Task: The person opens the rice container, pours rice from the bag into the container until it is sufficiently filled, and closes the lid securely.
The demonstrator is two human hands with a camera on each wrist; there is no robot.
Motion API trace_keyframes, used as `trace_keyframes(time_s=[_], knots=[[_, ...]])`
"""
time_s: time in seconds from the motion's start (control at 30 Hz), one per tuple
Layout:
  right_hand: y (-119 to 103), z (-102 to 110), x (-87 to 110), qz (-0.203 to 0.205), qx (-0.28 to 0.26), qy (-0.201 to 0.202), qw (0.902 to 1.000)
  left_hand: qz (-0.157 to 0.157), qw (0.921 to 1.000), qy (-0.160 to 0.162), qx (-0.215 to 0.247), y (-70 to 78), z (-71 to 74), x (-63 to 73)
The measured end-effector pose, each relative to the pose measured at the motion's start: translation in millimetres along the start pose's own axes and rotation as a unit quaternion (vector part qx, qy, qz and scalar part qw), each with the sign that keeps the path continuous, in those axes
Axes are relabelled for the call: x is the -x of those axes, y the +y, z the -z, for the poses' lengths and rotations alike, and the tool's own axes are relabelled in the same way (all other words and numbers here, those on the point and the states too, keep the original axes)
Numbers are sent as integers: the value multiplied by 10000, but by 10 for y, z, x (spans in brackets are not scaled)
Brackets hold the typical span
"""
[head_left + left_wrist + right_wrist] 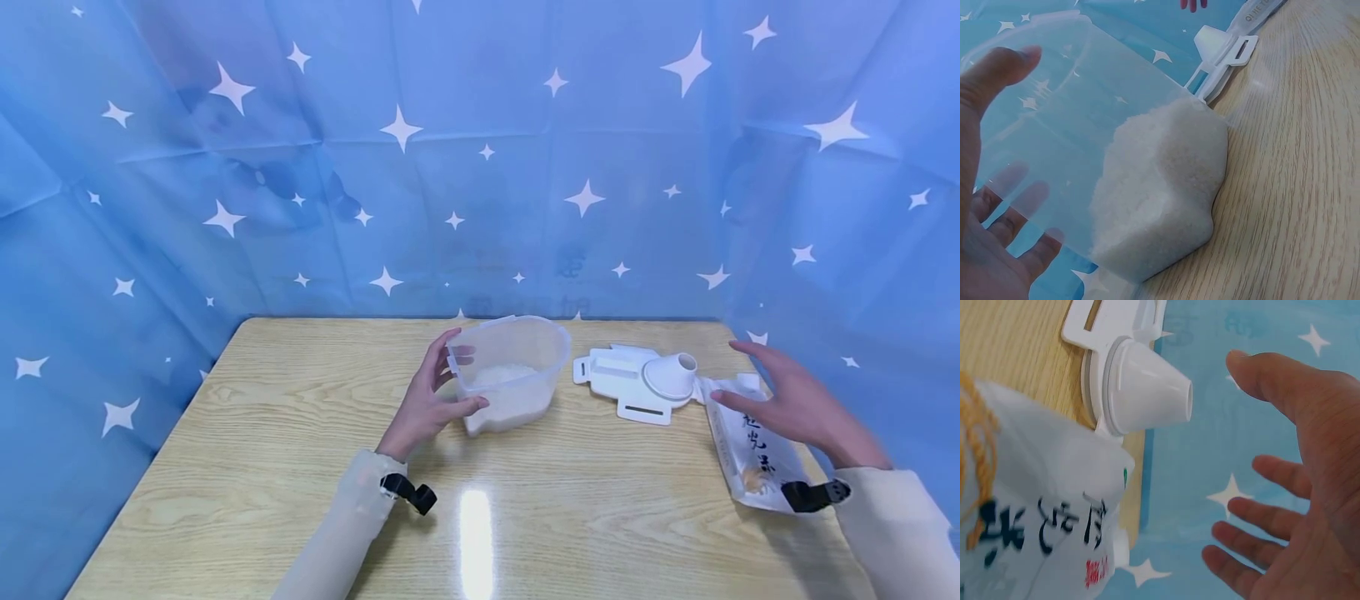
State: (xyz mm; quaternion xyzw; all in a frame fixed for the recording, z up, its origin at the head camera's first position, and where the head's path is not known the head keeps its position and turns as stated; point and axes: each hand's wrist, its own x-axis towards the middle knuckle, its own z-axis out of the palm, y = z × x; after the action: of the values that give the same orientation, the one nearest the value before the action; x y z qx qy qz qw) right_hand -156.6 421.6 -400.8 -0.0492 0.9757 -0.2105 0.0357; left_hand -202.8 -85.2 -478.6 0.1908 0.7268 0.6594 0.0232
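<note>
A clear plastic container holding white rice stands on the table. My left hand grips its left side, with the thumb on the near wall and the fingers round the far side. To the right of the container lies a white plastic lid with a cone-shaped spout. My right hand hovers over a white bag with black characters, fingers spread and nothing in them. A gap shows between that hand and the bag in the right wrist view.
The wooden table ends at a blue curtain with white stars, which hangs behind it and along both sides. A yellow twisted cord is by the bag. Light glares off the table near the front.
</note>
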Motion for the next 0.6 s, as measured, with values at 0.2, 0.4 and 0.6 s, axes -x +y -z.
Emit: trace_keyframes(time_s=[0.2, 0.4, 0.6], knots=[[-119, -43, -111, 384, -65, 103, 9992, 12, 10000, -22, -53, -12, 2, 5], [-236, -78, -248, 532, -1, -119, 9985, -62, 10000, -19, -52, -20, 6, 11], [-346, -124, -381, 563, -31, -325, 9979, -114, 9999, -30, -42, -16, 5, 2]])
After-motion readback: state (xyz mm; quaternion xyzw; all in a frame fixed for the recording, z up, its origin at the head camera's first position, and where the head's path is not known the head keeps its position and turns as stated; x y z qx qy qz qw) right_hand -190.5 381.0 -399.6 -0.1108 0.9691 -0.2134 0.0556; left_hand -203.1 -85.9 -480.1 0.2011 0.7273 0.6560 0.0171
